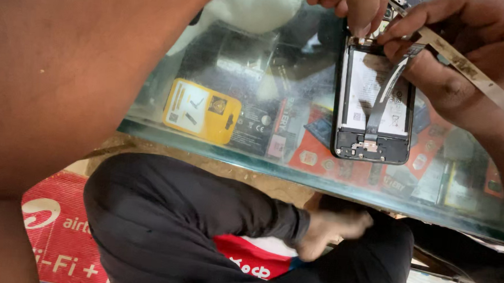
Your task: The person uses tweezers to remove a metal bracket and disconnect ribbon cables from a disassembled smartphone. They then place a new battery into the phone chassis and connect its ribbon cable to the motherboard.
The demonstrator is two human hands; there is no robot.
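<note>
An opened phone (373,105) with its back cover off lay flat on the glass counter top (216,148), its battery and a dark flex ribbon exposed. The right hand (472,62) pinched a thin metal tool (472,70) over the phone's top end, fingers closed on it. The left hand (353,5) pressed bunched fingertips on the phone's upper edge
</note>
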